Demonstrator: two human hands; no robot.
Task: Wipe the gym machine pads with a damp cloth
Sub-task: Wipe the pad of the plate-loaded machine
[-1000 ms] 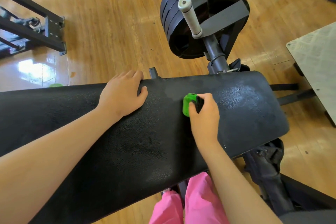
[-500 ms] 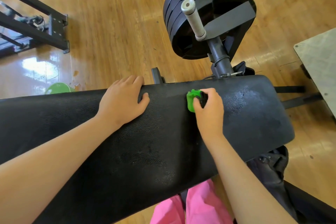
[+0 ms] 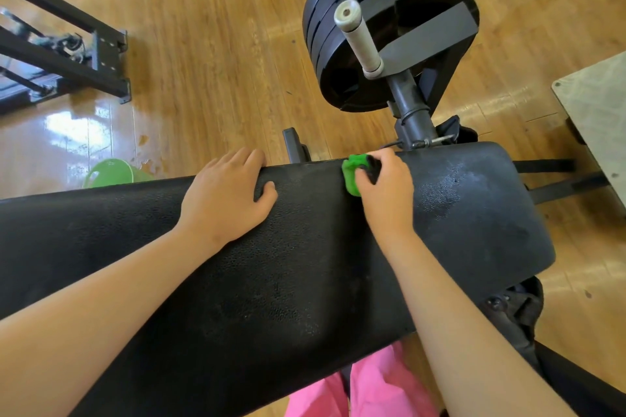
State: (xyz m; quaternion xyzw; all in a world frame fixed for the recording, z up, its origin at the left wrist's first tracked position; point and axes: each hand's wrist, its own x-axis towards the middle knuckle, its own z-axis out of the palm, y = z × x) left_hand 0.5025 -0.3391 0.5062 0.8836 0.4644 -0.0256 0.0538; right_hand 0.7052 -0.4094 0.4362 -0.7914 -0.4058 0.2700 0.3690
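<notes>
A long black textured pad (image 3: 305,281) of the gym machine runs across the view in front of me. My right hand (image 3: 386,193) grips a bunched green and black cloth (image 3: 352,176) and presses it on the pad near its far edge. My left hand (image 3: 225,196) lies flat on the pad to the left of the cloth, with its fingers reaching over the far edge. The pad's surface to the right of the cloth looks wet and shiny.
Black weight plates (image 3: 389,27) on a post with a white handle (image 3: 357,41) stand just beyond the pad. A green basin (image 3: 111,173) sits on the wooden floor behind the pad at left. A black frame (image 3: 67,54) is far left, a grey platform (image 3: 599,118) at right.
My right hand has slid the cloth away from me, from the pad's middle up to its far edge. My left hand has stayed in place.
</notes>
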